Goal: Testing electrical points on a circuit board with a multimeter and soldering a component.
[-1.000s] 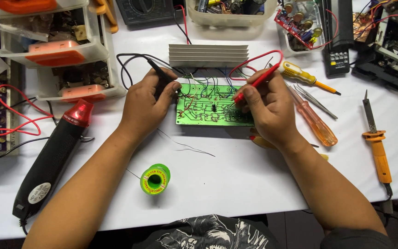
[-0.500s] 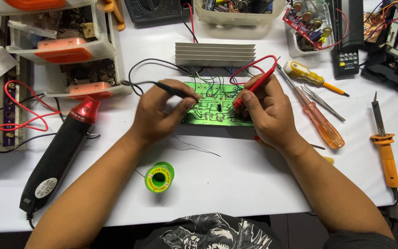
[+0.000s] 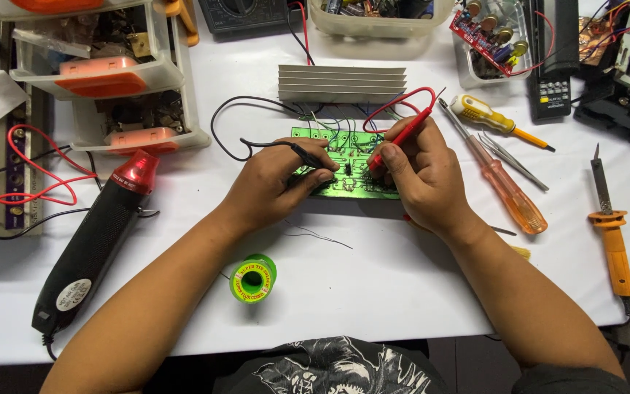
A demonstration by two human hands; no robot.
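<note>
A green circuit board (image 3: pixel 351 157) lies on the white table (image 3: pixel 373 284), wired to a ribbed metal heat sink (image 3: pixel 342 82) behind it. My left hand (image 3: pixel 275 191) grips a black test probe (image 3: pixel 308 155), its tip down on the board's left half. My right hand (image 3: pixel 421 175) grips a red test probe (image 3: pixel 401 138), its tip touching the board near the middle. Black and red leads loop back from the probes toward a meter (image 3: pixel 246 13) at the far edge.
A black heat gun with a red nozzle (image 3: pixel 96 241) lies left. A solder spool (image 3: pixel 252 279) sits near the front. Two screwdrivers (image 3: pixel 501 182), tweezers (image 3: pixel 512 159) and an orange soldering iron (image 3: pixel 610 233) lie right. Parts drawers (image 3: pixel 111 80) and component tubs (image 3: pixel 373 16) stand behind.
Both hands have shifted slightly on the board. The black probe in my left hand has swung down so its tip now rests on the board's left half.
</note>
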